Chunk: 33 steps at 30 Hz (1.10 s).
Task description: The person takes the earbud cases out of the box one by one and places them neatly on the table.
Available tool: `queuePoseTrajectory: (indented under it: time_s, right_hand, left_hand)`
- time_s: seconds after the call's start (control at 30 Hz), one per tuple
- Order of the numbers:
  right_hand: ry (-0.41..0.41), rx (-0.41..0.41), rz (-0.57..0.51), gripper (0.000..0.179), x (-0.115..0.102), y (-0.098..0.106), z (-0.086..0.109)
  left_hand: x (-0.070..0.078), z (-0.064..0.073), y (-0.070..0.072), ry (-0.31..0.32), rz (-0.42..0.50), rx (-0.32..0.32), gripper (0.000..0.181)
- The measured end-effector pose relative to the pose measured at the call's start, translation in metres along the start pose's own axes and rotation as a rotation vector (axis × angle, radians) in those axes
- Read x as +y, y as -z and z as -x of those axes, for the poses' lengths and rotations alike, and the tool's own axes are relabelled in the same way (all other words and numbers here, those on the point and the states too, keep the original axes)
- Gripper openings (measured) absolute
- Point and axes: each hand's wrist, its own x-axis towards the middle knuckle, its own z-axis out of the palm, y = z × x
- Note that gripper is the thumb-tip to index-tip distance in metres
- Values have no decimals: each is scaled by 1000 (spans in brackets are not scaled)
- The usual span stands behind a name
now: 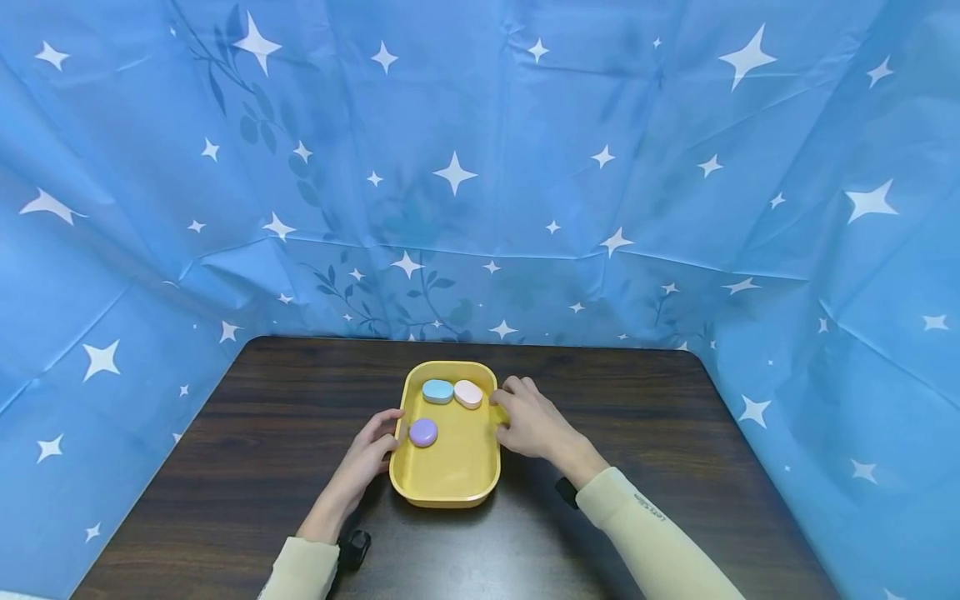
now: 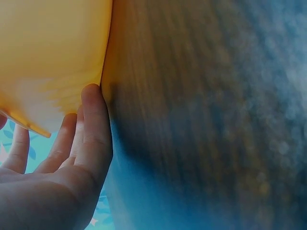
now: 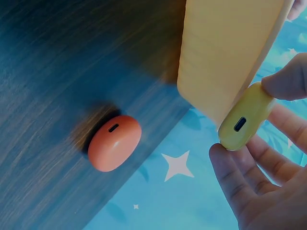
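My right hand [image 1: 534, 419] pinches a yellow earbud case [image 3: 244, 117] between thumb and fingertips, at the right rim of the yellow tray [image 1: 448, 479]. A dark charging port shows on the case's end. The straight fingers of my left hand [image 1: 362, 460] touch the tray's left side, fingertips at its outer wall and rim in the left wrist view. Inside the tray lie a blue oval case [image 1: 438, 392], a pale pink one [image 1: 468, 394] and a purple one [image 1: 423, 432].
An orange earbud case [image 3: 115, 143] rests on the dark wooden table [image 1: 637, 467], seen in the right wrist view and hidden behind the right hand in the head view. A blue star-patterned curtain [image 1: 495, 208] hangs behind the table and along its sides.
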Motion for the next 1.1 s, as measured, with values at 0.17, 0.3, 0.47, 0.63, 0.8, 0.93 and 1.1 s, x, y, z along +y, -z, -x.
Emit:
queuePoseTrajectory:
  time_s: [0.17,0.3,0.47,0.63,0.8,0.93,1.1]
  right_hand:
    - [-16,4,-7,37,4,2,1]
    - [-31,2,-26,35,8,3,4]
    - [-52,4,-45,34,12,3,6]
    - [-75,0,-42,34,16,2,8]
    - [-84,7,-44,35,18,1,9]
    - [-88,12,-47,35,18,1,9]
    - [-90,10,-50,37,20,2,11]
  left_hand:
    - [0,-1,0,1,-1,-6,50]
    - [0,-1,0,0,2,-8,50]
    - [-1,-2,0,0,3,-6,50]
    - [-1,-1,0,3,0,-3,51]
    - [-1,-2,0,4,3,-4,51]
    - [-1,-2,0,2,5,-4,51]
    - [-1,-1,0,1,1,-2,51]
